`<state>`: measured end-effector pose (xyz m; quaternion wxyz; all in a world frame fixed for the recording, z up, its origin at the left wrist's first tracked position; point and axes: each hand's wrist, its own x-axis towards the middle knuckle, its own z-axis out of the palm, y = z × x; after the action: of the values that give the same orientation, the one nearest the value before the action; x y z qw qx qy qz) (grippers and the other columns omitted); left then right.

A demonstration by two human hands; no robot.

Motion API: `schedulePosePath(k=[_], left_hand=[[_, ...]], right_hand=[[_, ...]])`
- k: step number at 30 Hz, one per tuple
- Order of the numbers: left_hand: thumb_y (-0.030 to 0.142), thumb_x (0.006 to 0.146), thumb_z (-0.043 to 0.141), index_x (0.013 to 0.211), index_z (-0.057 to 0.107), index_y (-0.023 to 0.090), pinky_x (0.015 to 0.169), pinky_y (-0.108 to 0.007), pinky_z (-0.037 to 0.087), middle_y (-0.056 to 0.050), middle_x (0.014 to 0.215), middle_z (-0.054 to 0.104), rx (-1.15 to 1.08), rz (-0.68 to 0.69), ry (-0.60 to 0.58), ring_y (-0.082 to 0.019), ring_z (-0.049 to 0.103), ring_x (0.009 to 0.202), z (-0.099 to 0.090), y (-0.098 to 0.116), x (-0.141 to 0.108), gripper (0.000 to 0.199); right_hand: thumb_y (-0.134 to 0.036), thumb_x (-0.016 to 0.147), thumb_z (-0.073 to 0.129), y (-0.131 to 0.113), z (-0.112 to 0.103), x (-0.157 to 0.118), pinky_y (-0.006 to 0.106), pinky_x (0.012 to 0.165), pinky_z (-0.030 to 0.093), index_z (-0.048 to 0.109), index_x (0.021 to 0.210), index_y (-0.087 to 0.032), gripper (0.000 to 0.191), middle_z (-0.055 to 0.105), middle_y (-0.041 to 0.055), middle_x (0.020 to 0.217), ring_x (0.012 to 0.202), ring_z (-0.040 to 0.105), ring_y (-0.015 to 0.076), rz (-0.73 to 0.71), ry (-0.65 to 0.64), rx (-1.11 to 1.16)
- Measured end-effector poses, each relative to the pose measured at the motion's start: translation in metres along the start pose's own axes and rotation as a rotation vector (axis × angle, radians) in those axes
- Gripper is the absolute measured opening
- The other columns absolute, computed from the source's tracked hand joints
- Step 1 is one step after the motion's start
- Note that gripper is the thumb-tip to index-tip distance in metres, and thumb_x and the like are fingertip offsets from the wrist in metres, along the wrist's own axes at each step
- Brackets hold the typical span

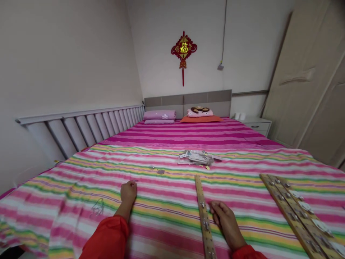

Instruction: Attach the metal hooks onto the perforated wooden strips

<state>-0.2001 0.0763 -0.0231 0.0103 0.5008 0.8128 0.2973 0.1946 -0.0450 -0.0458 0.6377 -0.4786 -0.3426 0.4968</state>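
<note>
My left hand point(128, 191) is closed over the striped bedspread point(161, 201), with a small thin item by its fingertips that I cannot make out. My right hand point(224, 218) is beside a long narrow wooden strip point(199, 190), its fingers pressed together near the strip's right edge. Whether it holds anything is too small to tell. Small metal pieces sit along the strip. Farther back lies a clear plastic packet point(198, 157) with metal parts. At the right, several similar strips point(291, 212) lie side by side, with metal pieces and white round parts.
A tangle of thin wire point(97, 207) lies left of my left hand. A small grey piece point(161, 172) is nearer the middle. Folded bedding point(159, 115) rests by the headboard point(194, 98); a railing-like radiator point(88, 126) lines the left side.
</note>
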Motion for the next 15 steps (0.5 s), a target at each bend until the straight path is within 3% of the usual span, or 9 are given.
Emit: schedulePosePath(k=[4,9,15], left_hand=[[0.025,0.077,0.047,0.084,0.073,0.01,0.075,-0.034,0.048,-0.018,0.085,0.072,0.026,-0.013,-0.057,-0.03,0.066,0.087,-0.002,-0.003,0.005,0.031],[0.027,0.071,0.056,0.084,0.071,0.013,0.074,-0.031,0.048,-0.014,0.087,0.073,-0.034,-0.033,-0.098,-0.028,0.066,0.089,-0.007,-0.002,0.006,0.024],[0.02,0.064,0.057,0.053,0.061,0.017,0.078,-0.039,0.045,-0.013,0.064,0.067,-0.195,-0.105,-0.087,-0.035,0.063,0.089,-0.013,0.008,0.003,0.012]], right_hand=[[-0.055,0.059,0.075,0.002,0.0,0.001,0.02,0.035,0.021,0.058,0.061,-0.017,0.042,0.053,-0.0049,0.052,0.033,0.033,0.0036,-0.001,0.001,0.006],[-0.056,0.057,0.076,0.003,-0.001,0.003,0.02,0.034,0.02,0.058,0.061,-0.017,0.043,0.052,-0.0051,0.05,0.033,0.032,0.0032,-0.012,0.008,0.009],[-0.058,0.057,0.075,0.006,-0.002,0.005,0.019,0.034,0.02,0.058,0.061,-0.017,0.044,0.054,-0.0045,0.051,0.032,0.034,0.0027,-0.018,-0.014,0.017]])
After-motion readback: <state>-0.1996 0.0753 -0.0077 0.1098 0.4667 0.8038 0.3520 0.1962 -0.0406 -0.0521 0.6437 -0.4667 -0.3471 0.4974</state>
